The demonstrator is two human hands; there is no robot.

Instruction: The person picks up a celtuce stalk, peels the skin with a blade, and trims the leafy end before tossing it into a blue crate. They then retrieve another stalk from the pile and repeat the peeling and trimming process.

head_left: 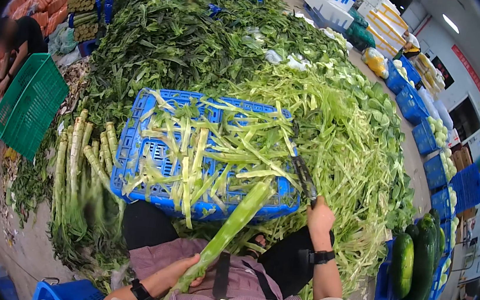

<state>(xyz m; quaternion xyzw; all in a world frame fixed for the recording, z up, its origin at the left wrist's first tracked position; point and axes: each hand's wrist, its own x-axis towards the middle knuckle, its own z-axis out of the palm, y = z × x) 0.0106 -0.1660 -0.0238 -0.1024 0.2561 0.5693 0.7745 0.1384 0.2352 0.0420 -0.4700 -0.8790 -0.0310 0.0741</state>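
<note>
My left hand (186, 269) is closed around a partly peeled celtuce stem (233, 221), pale green and slanting up and right from my lap. Its far end reaches the near edge of an upturned blue plastic crate (122, 163). In my right hand (320, 216) is a long dark peeling knife (304, 172), gripped at its lower end and pointing away from me, just right of the stem's tip. Strips of green peel (194, 165) lie scattered over the crate. Unpeeled celtuce stems (76, 158) with leafy ends stand left of it.
A big heap of peelings (334, 155) lies to the right, with dark leaves (169, 47) piled behind. A person (24, 45) sits at far left by a green basket (32, 100). Large green gourds (424, 254) and blue crates of pale vegetables (425, 135) line the right.
</note>
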